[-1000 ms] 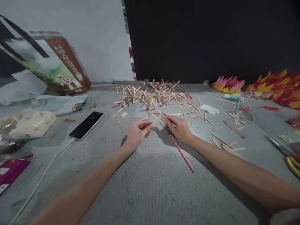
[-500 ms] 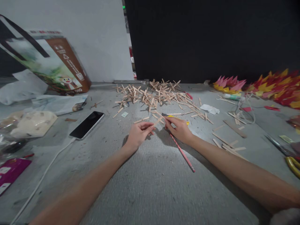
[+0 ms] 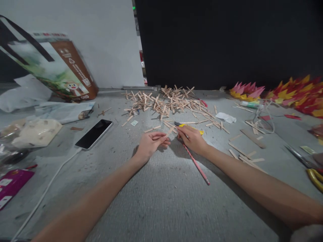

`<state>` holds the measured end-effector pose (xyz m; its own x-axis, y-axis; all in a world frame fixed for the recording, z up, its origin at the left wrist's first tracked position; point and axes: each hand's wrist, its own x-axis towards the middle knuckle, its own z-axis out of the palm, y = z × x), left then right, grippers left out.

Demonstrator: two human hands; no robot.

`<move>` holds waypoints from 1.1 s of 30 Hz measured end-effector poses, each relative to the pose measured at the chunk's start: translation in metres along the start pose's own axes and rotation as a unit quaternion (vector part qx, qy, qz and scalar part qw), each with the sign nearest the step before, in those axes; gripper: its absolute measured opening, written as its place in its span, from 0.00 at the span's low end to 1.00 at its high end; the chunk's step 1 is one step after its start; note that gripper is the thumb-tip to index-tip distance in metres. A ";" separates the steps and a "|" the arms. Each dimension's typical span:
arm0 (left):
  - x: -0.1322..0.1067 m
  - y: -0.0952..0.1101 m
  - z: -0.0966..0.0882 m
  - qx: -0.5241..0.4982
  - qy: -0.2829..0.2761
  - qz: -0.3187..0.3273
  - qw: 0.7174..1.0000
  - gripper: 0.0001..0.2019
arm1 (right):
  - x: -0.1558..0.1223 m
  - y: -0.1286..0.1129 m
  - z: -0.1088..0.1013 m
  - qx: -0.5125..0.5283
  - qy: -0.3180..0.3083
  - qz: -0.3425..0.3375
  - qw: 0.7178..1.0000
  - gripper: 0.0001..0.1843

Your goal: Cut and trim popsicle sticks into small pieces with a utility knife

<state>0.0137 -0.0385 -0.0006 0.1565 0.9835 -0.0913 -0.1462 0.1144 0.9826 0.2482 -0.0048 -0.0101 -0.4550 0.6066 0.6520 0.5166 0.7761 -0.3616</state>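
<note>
A thin wooden craft stick (image 3: 170, 130) is pinched between the thumb and fingers of my left hand (image 3: 150, 143), pointing up and away. Close by on the right, my right hand (image 3: 191, 137) has its thumb and fingertips pressed together; whatever they hold is too small or hidden to make out. Just beyond those knuckles lies a yellow-handled cutter (image 3: 199, 130), partly covered by the hand. A pink striped pencil (image 3: 197, 166) rests on the table below the right hand. Several loose craft sticks lie just past my fingertips.
A heap of crossed craft sticks (image 3: 161, 102) spreads toward the back. On the left are a phone (image 3: 94, 134) with a white cable and a printed bag (image 3: 73, 74). Pink-and-yellow folded paper (image 3: 247, 91), loose sticks and scissors (image 3: 314, 178) lie on the right.
The stick that jutted leftward from my right fingertips no longer shows there. My left fingers have spread slightly around their stick; both arms have barely moved.
</note>
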 end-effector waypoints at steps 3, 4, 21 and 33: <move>0.001 0.001 -0.001 0.009 -0.001 -0.001 1.000 0.23 | 0.000 0.001 0.001 -0.012 -0.012 -0.022 1.000 0.17; 0.000 0.002 0.000 0.011 -0.001 0.000 1.000 0.23 | -0.001 0.001 0.001 -0.013 -0.019 -0.029 0.999 0.17; -0.003 0.003 0.005 -0.003 0.017 0.020 1.000 0.21 | -0.001 -0.008 0.001 -0.046 -0.047 -0.086 0.994 0.17; -0.005 0.005 0.008 -0.004 0.027 0.036 0.999 0.19 | 0.000 -0.010 0.001 -0.057 -0.043 -0.111 0.991 0.16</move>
<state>0.0195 -0.0442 0.0059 0.0932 0.9952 -0.0292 -0.1635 0.0442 0.9856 0.2428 -0.0124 -0.0074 -0.6238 0.4400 0.6460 0.4740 0.8701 -0.1349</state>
